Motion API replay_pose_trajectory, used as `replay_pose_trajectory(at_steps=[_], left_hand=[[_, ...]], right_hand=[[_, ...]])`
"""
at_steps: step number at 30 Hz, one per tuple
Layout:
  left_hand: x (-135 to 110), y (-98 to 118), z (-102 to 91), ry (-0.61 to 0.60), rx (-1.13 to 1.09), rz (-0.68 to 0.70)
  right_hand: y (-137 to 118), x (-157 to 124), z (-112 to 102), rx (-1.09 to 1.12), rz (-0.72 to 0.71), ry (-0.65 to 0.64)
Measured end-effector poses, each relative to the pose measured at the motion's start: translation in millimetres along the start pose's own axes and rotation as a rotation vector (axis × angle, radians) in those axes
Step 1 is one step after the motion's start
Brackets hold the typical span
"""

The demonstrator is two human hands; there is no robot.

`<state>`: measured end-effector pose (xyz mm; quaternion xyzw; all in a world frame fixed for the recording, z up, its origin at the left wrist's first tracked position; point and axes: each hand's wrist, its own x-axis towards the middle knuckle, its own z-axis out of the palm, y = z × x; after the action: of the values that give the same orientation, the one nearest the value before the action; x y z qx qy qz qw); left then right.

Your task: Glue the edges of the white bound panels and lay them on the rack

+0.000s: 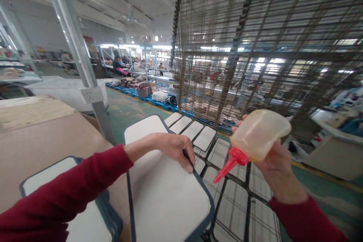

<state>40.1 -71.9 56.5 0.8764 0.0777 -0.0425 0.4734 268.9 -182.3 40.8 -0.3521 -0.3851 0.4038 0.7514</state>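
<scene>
My left hand (177, 149) is closed on the right edge of a white panel with a dark blue border (167, 200), pinching it between thumb and fingers. My right hand (273, 166) wraps round a translucent squeeze bottle (259, 132) with a yellowish tint. Its red nozzle (234, 160) points down and to the left, beside the panel and apart from it. Under the bottle, a wire rack (246, 189) carries several white panels, with smaller white panels (204, 138) at its far end. A stack of similar dark-edged panels (87, 219) lies at the lower left, partly behind my left sleeve.
Tall wire racks (210, 45) rise at the right. A brown work surface (56, 132) is at the left, near a metal post (76, 41) and a white bin (65, 90). Blue pallets (133, 90) hold piled goods farther off. A person (119, 66) is in the background.
</scene>
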Motion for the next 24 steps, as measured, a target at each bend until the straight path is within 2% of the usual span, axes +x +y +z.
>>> replay_pose_trajectory(at_steps=[5,11,24], left_hand=[[-4,0,-0.1,-0.010,-0.005,-0.010],[-4,6,4.1,-0.013,-0.053,-0.015],[-3,9,8.9,-0.019,-0.074,-0.060]], right_hand=[[5,0,4,-0.087,0.050,-0.046],[13,0,2,-0.043,0.075,-0.096],[18,1,0,0.005,0.123,-0.105]])
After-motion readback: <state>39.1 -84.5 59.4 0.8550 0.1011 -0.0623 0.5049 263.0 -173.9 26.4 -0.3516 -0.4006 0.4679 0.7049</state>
